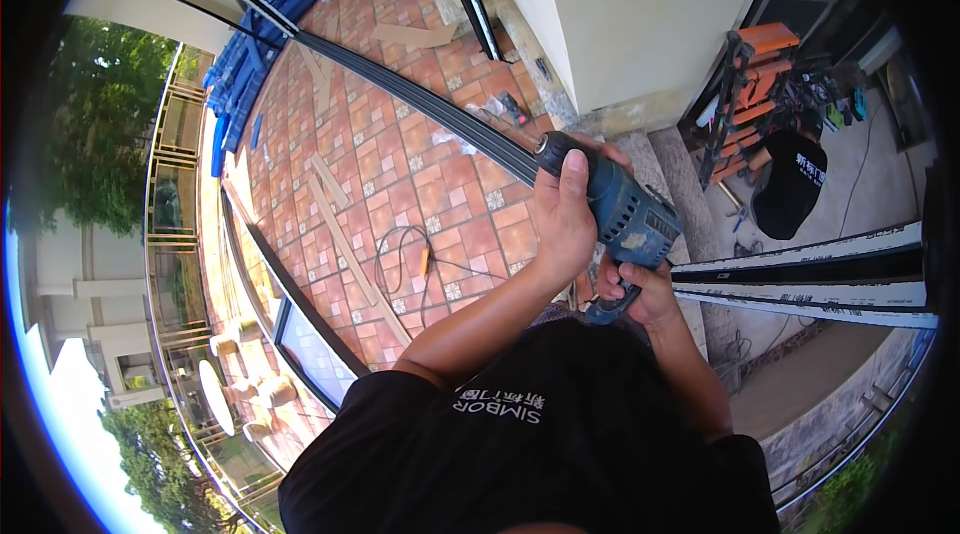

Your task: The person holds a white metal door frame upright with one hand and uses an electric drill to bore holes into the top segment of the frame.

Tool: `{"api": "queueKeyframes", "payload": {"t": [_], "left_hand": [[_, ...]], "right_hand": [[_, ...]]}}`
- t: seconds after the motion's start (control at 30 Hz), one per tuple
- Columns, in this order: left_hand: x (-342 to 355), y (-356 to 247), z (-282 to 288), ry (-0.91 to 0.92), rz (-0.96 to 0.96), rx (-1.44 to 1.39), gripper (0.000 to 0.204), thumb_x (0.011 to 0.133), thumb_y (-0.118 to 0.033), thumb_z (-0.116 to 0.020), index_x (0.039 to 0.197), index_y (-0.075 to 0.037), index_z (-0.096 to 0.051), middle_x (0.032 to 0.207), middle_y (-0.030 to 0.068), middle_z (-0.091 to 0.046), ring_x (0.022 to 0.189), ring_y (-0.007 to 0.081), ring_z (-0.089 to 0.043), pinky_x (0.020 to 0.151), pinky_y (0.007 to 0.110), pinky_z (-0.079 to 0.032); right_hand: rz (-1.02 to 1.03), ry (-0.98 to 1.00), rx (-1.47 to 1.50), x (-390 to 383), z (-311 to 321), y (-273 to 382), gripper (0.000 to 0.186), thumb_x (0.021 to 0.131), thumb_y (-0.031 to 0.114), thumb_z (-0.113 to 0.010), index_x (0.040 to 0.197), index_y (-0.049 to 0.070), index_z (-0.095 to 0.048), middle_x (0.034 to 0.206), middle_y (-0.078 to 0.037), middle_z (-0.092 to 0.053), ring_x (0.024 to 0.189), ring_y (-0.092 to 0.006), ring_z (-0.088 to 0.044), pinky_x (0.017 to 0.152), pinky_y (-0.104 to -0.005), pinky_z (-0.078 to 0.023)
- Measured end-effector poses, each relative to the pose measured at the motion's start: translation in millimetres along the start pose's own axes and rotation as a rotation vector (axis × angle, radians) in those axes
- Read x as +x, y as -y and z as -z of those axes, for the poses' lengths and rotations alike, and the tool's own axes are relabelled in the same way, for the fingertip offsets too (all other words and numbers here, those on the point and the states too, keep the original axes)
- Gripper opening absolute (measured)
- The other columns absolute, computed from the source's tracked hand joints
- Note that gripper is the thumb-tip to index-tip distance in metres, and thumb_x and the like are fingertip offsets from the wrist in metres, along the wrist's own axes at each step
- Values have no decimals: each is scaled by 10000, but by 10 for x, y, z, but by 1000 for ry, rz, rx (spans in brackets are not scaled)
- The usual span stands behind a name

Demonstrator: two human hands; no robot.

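Note:
A blue power drill [630, 214] with a black chuck [562, 149] is held up in front of my chest, its chuck end toward the upper left. My left hand [568, 219] is closed round the front of the drill, the thumb lying along the chuck. Lower down, my right hand [645, 292] grips the drill's handle [612, 306]. No bit can be made out in the chuck. Below the drill runs a long dark metal track [420, 99] across the tiled floor [440, 189].
Wood strips [345, 239] and a looped cable [385, 279] lie on the tiles. Blue-wrapped bundles [245, 64] rest at the far left. A person in black [790, 184] crouches beside an orange ladder [745, 94]. Wrapped frame profiles [800, 279] extend at right.

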State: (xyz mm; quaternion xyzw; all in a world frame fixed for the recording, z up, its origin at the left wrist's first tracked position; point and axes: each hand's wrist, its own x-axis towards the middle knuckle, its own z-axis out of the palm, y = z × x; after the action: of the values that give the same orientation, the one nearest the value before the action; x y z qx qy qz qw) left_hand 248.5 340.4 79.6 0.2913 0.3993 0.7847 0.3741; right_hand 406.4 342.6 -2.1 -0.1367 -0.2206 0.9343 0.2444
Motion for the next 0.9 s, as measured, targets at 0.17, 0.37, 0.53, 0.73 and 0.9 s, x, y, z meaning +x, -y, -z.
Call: {"api": "queueKeyframes", "payload": {"t": [0.17, 0.37, 0.53, 0.73, 0.9], "left_hand": [[-17, 5, -10, -5, -6, -13, 344, 1112, -389, -477, 1152, -49, -512, 1039, 112, -669, 912, 158, -623, 854, 314, -525], [-3, 16, -47, 18, -10, -41, 327, 1105, -378, -502, 1135, -53, -520, 1033, 117, -672, 893, 150, -623, 820, 304, -528], [26, 25, -59, -8, 31, -4, 254, 1086, -296, -557, 1082, -42, -547, 970, 114, -700, 859, 146, -648, 787, 300, -544], [46, 99, -69, -29, 23, -13, 239, 1077, -272, -575, 1058, -34, -560, 953, 112, -705, 860, 154, -664, 789, 305, -553], [11, 198, -68, -63, 25, 63, 290, 1089, -315, -544, 1090, -25, -550, 969, 132, -700, 880, 181, -672, 784, 324, -566]], "right_hand": [[-6, 1, 18, -22, 14, -9, 486, 891, 186, -782, 1265, -4, -537, 862, -114, -599, 657, -190, -566, 600, -320, -474], [25, -14, -18, -16, 56, 5, 511, 886, 175, -787, 1290, -16, -541, 929, -165, -643, 720, -250, -630, 645, -356, -531], [18, -57, -60, 4, 123, 37, 521, 884, 147, -791, 1311, -17, -543, 979, -180, -673, 795, -280, -676, 697, -378, -570], [-2, -23, -54, 40, 81, 152, 383, 876, 86, -799, 1204, -16, -629, 957, -153, -704, 796, -237, -698, 734, -355, -570], [-22, -17, -104, 12, 286, 125, 494, 873, 118, -771, 1292, -32, -556, 967, -171, -683, 794, -268, -681, 711, -367, -572]]}}
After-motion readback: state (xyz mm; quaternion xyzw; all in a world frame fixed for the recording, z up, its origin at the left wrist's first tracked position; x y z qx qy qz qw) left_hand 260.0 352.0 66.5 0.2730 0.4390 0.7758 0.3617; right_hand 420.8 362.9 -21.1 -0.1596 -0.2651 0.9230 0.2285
